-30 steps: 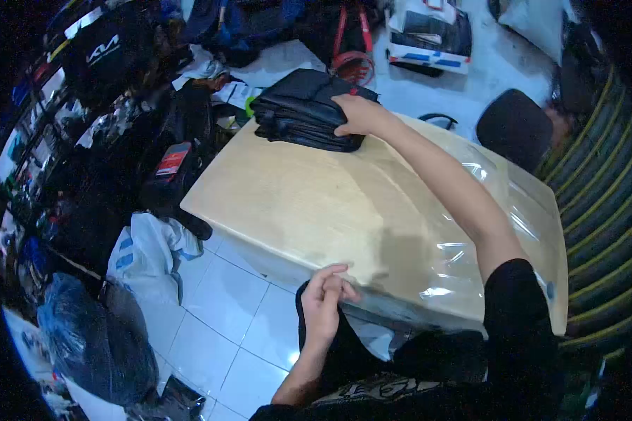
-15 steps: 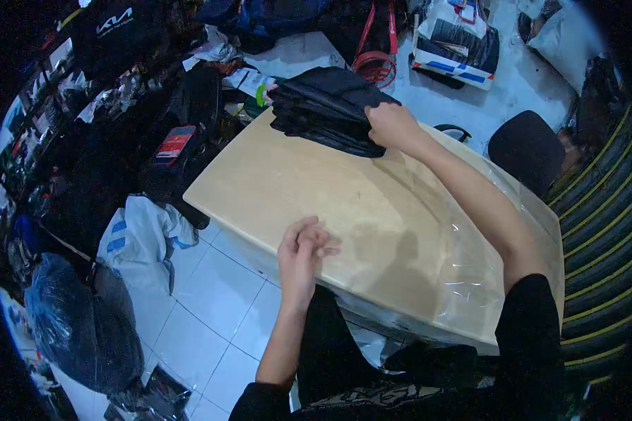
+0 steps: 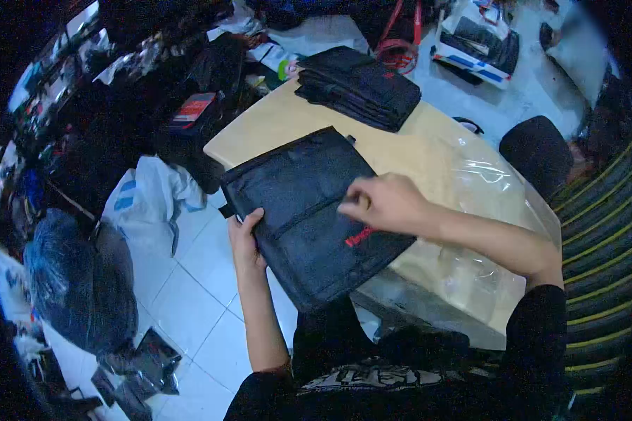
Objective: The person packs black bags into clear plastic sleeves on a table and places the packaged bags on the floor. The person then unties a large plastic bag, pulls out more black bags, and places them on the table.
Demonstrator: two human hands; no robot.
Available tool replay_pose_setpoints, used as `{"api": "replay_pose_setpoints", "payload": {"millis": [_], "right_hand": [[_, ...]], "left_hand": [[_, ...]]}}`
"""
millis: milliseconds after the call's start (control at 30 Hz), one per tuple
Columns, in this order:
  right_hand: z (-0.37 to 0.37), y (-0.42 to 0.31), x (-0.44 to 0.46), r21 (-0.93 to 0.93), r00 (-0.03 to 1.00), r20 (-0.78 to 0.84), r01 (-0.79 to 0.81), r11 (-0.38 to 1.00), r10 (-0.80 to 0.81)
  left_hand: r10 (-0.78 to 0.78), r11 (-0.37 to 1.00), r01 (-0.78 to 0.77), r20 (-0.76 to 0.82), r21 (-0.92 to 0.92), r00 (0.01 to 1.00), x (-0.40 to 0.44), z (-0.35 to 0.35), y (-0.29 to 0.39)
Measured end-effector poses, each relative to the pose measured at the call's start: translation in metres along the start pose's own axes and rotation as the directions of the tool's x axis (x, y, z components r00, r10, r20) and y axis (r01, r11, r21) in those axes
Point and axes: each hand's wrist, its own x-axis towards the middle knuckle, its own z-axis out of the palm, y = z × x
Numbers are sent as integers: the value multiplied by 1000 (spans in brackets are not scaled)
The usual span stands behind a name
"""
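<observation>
A flat black fabric bag (image 3: 295, 189) with red lettering is tilted over the table's near edge. My left hand (image 3: 246, 242) grips its left edge, thumb on the upper face and fingers beneath. Above the bag's right part, next to the red lettering, is my right hand (image 3: 390, 203). Its fingers are curled and smeared by motion, so I cannot tell whether they touch or hold anything. A stack of similar black bags (image 3: 361, 84) lies at the table's far end, away from both hands.
The cream table (image 3: 435, 158) has clear plastic wrap over its right side. A white sack (image 3: 147, 200) and a dark stuffed plastic bag (image 3: 81, 281) lie on the tiled floor at left. At right are a black stool seat (image 3: 537, 151) and a stack of yellow-striped dark material (image 3: 600, 266).
One bag has come off the stack toward me. My left hand has taken hold of it. My right hand has left the stack and moved back over this bag.
</observation>
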Motion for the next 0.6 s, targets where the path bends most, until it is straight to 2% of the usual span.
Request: {"api": "replay_pose_setpoints", "payload": {"millis": [33, 67, 100, 133, 167, 200, 267, 367, 433, 500, 533, 600], "right_hand": [[-1, 14, 12, 118, 980, 17, -197, 973, 196], [9, 41, 20, 136, 965, -144, -202, 970, 221], [5, 52, 27, 214, 940, 122, -338, 916, 318], [9, 52, 27, 432, 877, 346, -463, 774, 332], [13, 51, 30, 572, 789, 550, -595, 565, 273], [18, 43, 31, 727, 843, 522, -520, 448, 132], [32, 28, 21, 924, 920, 377, -365, 116, -107], [1, -4, 5, 939, 919, 341, -322, 123, -196], [-18, -18, -2, 962, 930, 269, -271, 27, -248], [-32, -11, -3, 985, 947, 122, -152, -82, -298], [-46, -17, -9, 989, 974, 101, -120, -85, -204], [-62, -40, -16, 945, 998, -41, 52, 323, -40]], "left_hand": [[-21, 1000, 21, 3, 20, 1000, -9, -20, 4], [-37, 999, 37, -1, -10, 999, -22, -29, 10], [-5, 999, 6, 26, -40, 1000, -33, -39, 8], [33, 997, -29, 56, -71, 998, -40, -49, 8], [78, 992, -68, 91, -105, 993, -44, -56, 8], [131, 986, -112, 159, -128, 979, -46, -61, 13], [187, 981, -176, 166, -81, 968, -46, -65, 18], [240, 971, -233, 193, -58, 951, -39, -56, 33], [245, 969, -248, 169, -2, 955, -42, -35, 56], [321, 946, -323, 142, -9, 936, -50, -3, 77], [356, 934, -358, 129, -12, 925, -55, 9, 83], [373, 926, -378, 118, 21, 920, -63, 24, 91]]}}
